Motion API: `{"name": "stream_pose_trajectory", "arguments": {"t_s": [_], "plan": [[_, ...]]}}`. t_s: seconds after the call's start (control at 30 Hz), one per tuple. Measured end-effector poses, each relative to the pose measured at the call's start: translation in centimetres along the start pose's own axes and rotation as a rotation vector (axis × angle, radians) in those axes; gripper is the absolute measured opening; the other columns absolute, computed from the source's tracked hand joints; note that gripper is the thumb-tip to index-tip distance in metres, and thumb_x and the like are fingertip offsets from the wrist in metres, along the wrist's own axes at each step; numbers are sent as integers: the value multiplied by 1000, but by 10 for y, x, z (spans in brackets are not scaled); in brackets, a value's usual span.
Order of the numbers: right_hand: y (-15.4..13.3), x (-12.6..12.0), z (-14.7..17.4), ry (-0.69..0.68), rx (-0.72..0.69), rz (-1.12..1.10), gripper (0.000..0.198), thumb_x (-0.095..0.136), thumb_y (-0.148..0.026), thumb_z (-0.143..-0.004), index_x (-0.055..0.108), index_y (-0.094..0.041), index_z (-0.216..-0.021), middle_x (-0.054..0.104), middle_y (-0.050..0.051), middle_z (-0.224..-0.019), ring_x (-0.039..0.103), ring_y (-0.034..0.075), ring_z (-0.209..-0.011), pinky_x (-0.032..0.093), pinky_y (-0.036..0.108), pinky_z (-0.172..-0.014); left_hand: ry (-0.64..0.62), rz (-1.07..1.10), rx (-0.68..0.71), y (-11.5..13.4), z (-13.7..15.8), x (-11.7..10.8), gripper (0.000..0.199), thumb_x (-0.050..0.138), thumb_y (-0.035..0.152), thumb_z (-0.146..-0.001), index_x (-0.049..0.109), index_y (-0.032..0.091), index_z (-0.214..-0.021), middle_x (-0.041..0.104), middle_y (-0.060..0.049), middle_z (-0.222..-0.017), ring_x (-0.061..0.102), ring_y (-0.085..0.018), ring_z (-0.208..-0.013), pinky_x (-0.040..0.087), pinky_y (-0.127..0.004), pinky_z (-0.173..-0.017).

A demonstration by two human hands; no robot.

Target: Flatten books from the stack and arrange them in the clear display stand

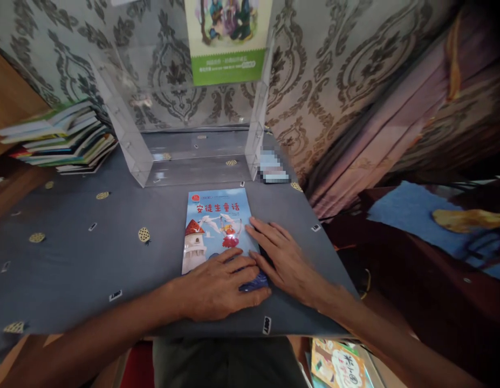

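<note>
A blue picture-covered book (211, 229) lies flat on the grey patterned tablecloth, its cover showing red characters, white birds and a red-roofed tower. My left hand (223, 283) rests palm down across the book's lower part, fingers stretched toward the right and hiding some of the cover. Along the book's right edge lies my right hand (284, 258), fingers extended and touching that side, the thumb near my left fingertips. Neither hand is wrapped around anything.
Beyond the book stands a clear acrylic rack (201, 170) holding a green-and-cream book (229, 67) upright. A stack of books (72, 140) is at the far left. Another book (341, 366) lies below the table's front edge, and a curtain (379, 118) hangs at right.
</note>
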State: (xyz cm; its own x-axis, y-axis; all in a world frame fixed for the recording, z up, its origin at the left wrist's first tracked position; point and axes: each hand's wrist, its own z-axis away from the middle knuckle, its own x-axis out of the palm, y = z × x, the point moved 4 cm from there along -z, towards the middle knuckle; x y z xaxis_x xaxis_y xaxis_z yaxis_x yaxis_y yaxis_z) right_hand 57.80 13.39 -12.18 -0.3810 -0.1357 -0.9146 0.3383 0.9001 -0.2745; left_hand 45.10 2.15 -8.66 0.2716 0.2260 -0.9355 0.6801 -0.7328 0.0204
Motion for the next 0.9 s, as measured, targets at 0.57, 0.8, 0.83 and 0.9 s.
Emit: {"name": "stream_pose_trajectory", "arguments": {"t_s": [0.57,0.8,0.83,0.9], "plan": [[-24,1,18,-43,23,85,62,46,-43,-101,38,-11,-154,38,22,-159,39,33,-147,38,57,-117,127,-51,-717,-57,55,-3,36,47,32,-101,53,18,-134,51,-18,-144,47,-33,-136,45,-58,-107],[-17,-8,13,-184,58,-13,74,59,-49,-94,38,-13,-155,30,22,-162,32,37,-150,37,59,-118,87,-85,-1025,-83,89,13,60,44,52,-100,42,17,-148,47,-22,-153,36,-38,-148,32,-62,-116],[-17,-8,10,-197,72,-32,74,61,-47,-94,38,-12,-155,28,23,-162,31,37,-150,37,59,-118,94,-84,-1013,-83,89,15,59,44,51,-100,42,18,-148,48,-21,-153,37,-37,-148,32,-62,-116],[-16,-6,3,-202,109,-65,72,61,-41,-94,38,-10,-155,26,25,-163,31,38,-150,38,59,-117,131,-66,-978,-83,88,16,56,43,48,-100,41,20,-149,51,-18,-150,40,-35,-146,33,-61,-116]]}}
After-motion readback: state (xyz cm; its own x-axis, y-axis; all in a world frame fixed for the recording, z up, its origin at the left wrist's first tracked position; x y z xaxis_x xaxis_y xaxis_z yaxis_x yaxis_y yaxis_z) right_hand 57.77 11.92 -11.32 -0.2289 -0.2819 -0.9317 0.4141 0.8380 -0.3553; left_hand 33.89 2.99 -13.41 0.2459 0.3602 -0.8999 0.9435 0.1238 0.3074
